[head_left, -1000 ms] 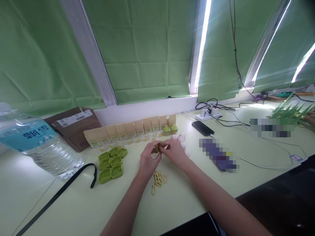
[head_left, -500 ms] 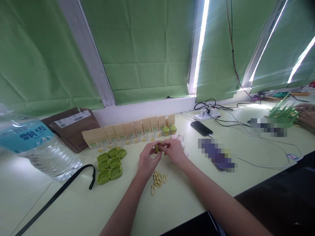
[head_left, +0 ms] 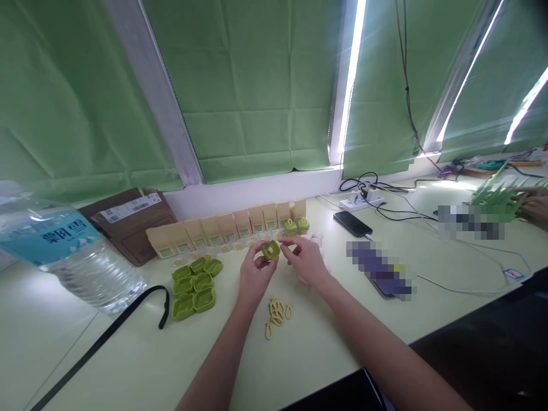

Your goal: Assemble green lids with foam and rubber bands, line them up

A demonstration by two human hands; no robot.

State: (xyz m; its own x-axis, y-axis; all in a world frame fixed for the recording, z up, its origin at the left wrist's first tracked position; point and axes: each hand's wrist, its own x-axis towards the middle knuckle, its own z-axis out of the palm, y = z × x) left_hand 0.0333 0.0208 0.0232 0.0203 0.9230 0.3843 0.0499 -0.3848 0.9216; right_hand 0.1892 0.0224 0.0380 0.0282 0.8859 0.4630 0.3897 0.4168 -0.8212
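Centrally, left hand (head_left: 253, 274) pinching green case (head_left: 271, 250), right hand (head_left: 305, 260) just beside

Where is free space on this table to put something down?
Free: the near table between black strap and yellow loops. Also between right forearm and white cable. Crowded: from green shells to card boxes.

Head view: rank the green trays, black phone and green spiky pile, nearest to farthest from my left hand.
From the left hand, holding a green piece:
1. Green trays, just left.
2. Black phone, right, farther back.
3. Green spiky pile, far right.
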